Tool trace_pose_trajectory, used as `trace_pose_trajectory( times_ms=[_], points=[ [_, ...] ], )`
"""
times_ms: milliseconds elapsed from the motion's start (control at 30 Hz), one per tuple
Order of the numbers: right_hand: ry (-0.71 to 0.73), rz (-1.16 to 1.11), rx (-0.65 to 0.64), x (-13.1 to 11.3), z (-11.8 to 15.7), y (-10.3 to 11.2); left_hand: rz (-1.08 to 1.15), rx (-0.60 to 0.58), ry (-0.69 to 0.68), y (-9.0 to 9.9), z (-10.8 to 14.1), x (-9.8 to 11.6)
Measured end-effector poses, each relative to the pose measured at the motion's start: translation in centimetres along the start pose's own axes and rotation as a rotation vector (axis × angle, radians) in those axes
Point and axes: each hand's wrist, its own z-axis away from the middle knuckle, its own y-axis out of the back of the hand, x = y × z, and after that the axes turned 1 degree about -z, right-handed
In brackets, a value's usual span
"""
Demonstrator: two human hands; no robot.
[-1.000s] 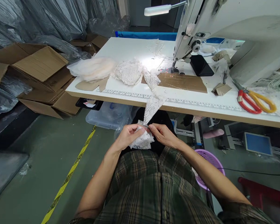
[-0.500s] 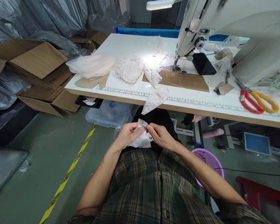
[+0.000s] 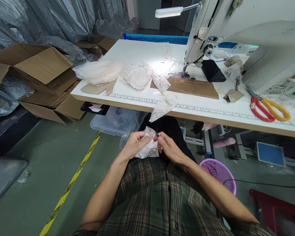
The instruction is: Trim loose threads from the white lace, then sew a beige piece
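Over my lap, my left hand [image 3: 134, 144] is closed on a small piece of white lace [image 3: 147, 151], thumb on top. My right hand [image 3: 169, 147] is closed around a small dark tool [image 3: 156, 133], whose thin tip shows above the fingers; it is too small to name. The fingertips of both hands nearly meet at the lace. In front of them, a strip of white lace [image 3: 162, 108] hangs over the table's front edge. It joins lace lying on brown cardboard [image 3: 194, 88] by the sewing machine [image 3: 199, 49].
Red and yellow scissors [image 3: 269, 109] and a black phone [image 3: 213, 70] lie on the white table [image 3: 127, 49]. Pale padding [image 3: 98, 70] sits at its left. Below are a purple basket [image 3: 218, 170], a red stool [image 3: 272, 209] and a clear bin [image 3: 110, 123]. Cardboard boxes [image 3: 44, 65] stand at left.
My right hand has turned slightly and shifted a little from the lace, and the dark tool's tip now shows above its fingers. My left hand keeps its hold. The view has tilted slightly.
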Motion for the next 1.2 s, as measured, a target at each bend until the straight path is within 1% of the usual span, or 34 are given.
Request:
trace_pose_trajectory(
  times_ms=[167, 300, 400, 467, 533, 600, 667, 733, 767, 800, 867, 933, 1000, 1100, 1133, 1200],
  points=[
    [0.011, 0.123, 0.033, -0.5, -0.5, 0.3, -0.053, -0.032, -0.025, 0.1, 0.2, 0.3],
    [0.028, 0.185, 0.001, -0.9, -0.7, 0.3, -0.095, -0.018, -0.043, 0.2, 0.3, 0.4],
    [0.037, 0.2, -0.014, -0.9, -0.7, 0.1, -0.099, -0.031, -0.047, 0.2, 0.3, 0.5],
    [0.027, 0.236, 0.0, -0.7, -0.7, 0.0, -0.099, -0.034, -0.048, 0.2, 0.3, 0.4],
    [0.008, 0.269, 0.044, -0.4, -0.7, -0.2, -0.102, -0.021, -0.048, 0.2, 0.3, 0.3],
    [0.001, 0.228, 0.078, 0.0, -0.7, -0.4, -0.101, -0.011, -0.053, 0.2, 0.2, -0.1],
    [0.008, 0.105, 0.041, 0.6, -0.4, -0.7, -0.114, -0.017, -0.064, 0.2, -0.1, -0.7],
    [-0.007, 0.016, -0.037, 1.3, -0.1, -1.0, -0.216, -0.007, -0.104, 0.3, -0.6, -1.6],
    [-0.034, 0.021, -0.063, 1.8, 0.0, -1.1, -0.308, 0.019, -0.145, 0.4, -0.9, -2.0],
    [-0.067, 0.07, -0.064, 2.2, 0.2, -1.1, -0.413, 0.056, -0.201, 0.6, -1.4, -2.3],
    [-0.104, 0.248, 0.011, 2.7, 0.3, -0.8, -0.592, 0.138, -0.333, 1.1, -2.4, -2.6],
    [-0.065, 0.417, 0.117, 2.6, 0.3, -0.1, -0.641, 0.173, -0.42, 1.6, -3.6, -2.2],
    [0.026, 0.484, 0.176, 1.7, 0.3, 0.6, -0.573, 0.152, -0.433, 1.7, -4.7, -1.3],
    [0.152, 0.447, 0.202, -0.7, 0.6, 1.3, -0.441, 0.126, -0.422, 0.9, -5.4, 0.1],
    [0.188, 0.422, 0.219, -1.4, 0.8, 1.3, -0.445, 0.131, -0.437, 0.5, -5.3, 0.3],
    [0.246, 0.378, 0.259, -2.6, 1.2, 1.2, -0.565, 0.113, -0.508, -0.4, -4.4, 0.1]
  ],
)
